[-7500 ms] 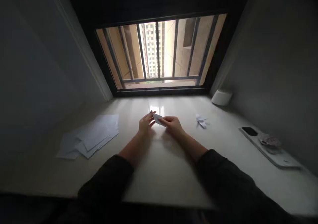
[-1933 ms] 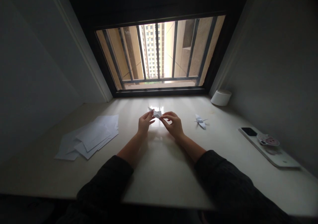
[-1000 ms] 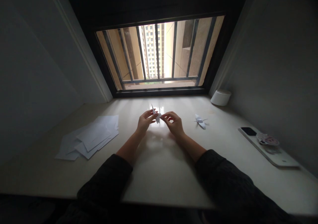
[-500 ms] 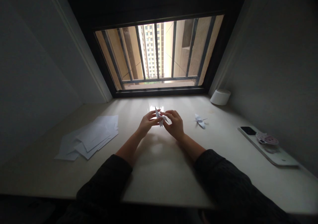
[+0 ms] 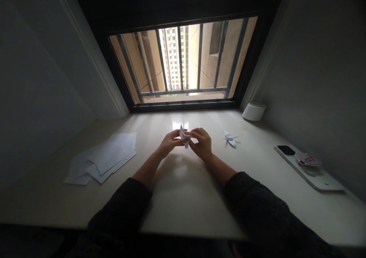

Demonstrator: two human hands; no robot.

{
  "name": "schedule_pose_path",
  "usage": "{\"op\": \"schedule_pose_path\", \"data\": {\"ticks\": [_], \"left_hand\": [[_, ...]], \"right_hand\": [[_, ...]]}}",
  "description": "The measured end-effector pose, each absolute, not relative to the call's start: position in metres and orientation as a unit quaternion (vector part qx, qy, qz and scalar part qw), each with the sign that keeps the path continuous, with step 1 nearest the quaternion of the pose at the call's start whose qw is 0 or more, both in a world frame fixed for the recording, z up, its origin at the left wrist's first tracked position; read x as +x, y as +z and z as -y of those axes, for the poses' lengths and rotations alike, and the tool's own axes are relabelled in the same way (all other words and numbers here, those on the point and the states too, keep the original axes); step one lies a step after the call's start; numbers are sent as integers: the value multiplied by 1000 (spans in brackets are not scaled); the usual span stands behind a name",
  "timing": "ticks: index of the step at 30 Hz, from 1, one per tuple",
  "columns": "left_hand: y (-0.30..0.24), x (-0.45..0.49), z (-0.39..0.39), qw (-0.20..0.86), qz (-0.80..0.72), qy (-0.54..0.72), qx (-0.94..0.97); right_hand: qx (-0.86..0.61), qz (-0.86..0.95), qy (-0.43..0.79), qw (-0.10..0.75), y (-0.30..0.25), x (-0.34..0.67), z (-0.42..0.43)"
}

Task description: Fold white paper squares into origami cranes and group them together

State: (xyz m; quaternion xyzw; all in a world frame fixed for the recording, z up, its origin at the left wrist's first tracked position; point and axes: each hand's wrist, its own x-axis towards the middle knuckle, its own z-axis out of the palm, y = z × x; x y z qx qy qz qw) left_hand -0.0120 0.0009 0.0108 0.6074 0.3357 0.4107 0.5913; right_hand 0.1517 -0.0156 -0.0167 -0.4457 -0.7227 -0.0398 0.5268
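Observation:
A small white folded paper piece is held above the pale desk, near its middle. My left hand pinches its left side with fingers closed. My right hand grips its right side, fingers curled around it. One pointed tip of the paper sticks up between the two hands. A finished white paper crane lies on the desk to the right of my right hand, untouched.
A loose pile of white paper sheets lies at the left. A white round container stands in the far right corner. A phone on a long white board lies along the right wall. A barred window is ahead.
The folded paper was turned between my fingers, its tip rising upright. My hands drew closer together around it and stayed above the desk's middle.

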Motion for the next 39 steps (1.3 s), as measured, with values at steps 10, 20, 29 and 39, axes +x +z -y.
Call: {"op": "schedule_pose_path", "data": {"ticks": [10, 20, 29, 39], "left_hand": [[8, -23, -10, 565, -353, 397, 631], [8, -33, -15, 563, -367, 382, 634], [9, -31, -11, 563, -367, 364, 645], [10, -37, -13, 557, -373, 359, 650]], "right_hand": [[-461, 679, 52, 569, -19, 152, 13], [-400, 726, 35, 558, -20, 154, 10], [-501, 653, 45, 566, -23, 158, 11], [-465, 688, 84, 551, -25, 163, 7]]}}
